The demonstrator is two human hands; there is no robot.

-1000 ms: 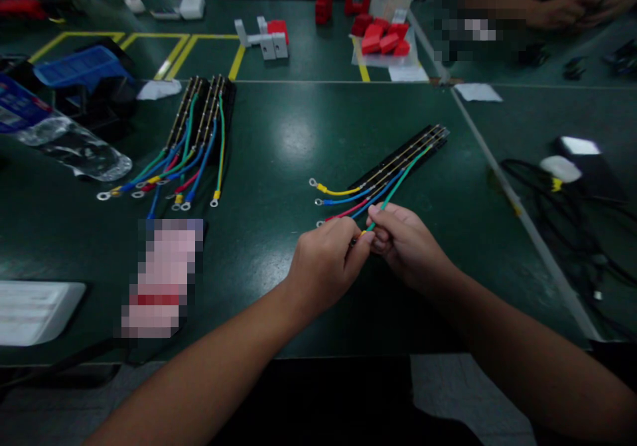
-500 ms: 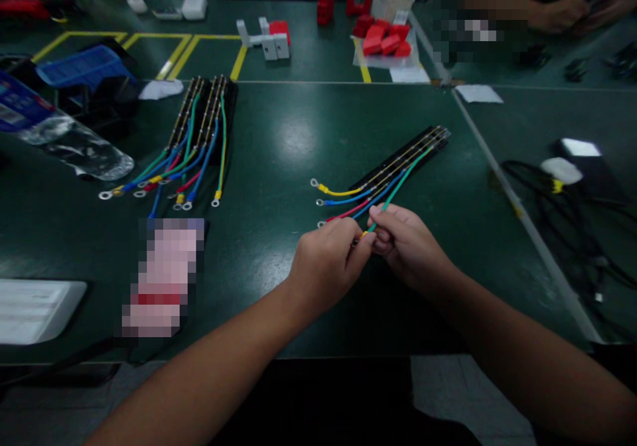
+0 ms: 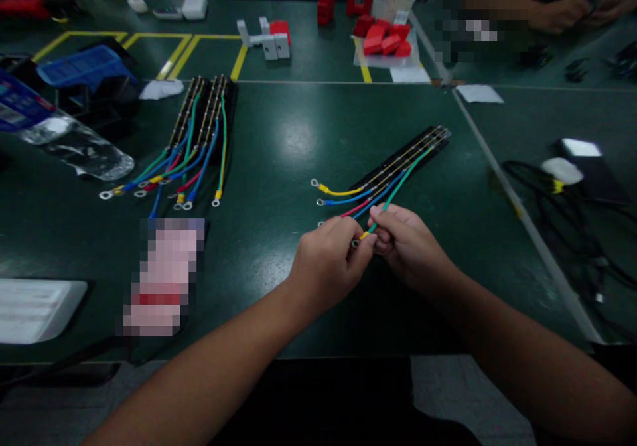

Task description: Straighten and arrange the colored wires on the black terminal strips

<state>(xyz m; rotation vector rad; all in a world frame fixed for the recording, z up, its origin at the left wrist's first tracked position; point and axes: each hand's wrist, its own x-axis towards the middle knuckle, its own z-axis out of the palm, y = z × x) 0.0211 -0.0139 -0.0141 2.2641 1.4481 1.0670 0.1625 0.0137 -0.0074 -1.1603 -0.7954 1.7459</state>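
Left: two wired black strips (image 3: 212, 111), side by side on a green table (image 3: 279, 267). Centre: left hand (image 3: 326, 253), thumb and finger clamped on the yellow-collared end of a green wire (image 3: 398, 184). Right: right hand (image 3: 411, 240), pinching the same wire; third strip (image 3: 395, 157) aslant on the table beyond.

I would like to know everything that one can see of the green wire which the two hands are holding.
The green wire is thin, with a smooth covering that looks like plastic. From near the far right end of the black strip, it runs in a gentle bend leftward and toward the person. Its near end carries a yellow sleeve and a ring terminal, partly hidden. The right hand grips the wire beside the sleeve; the left hand holds its end.
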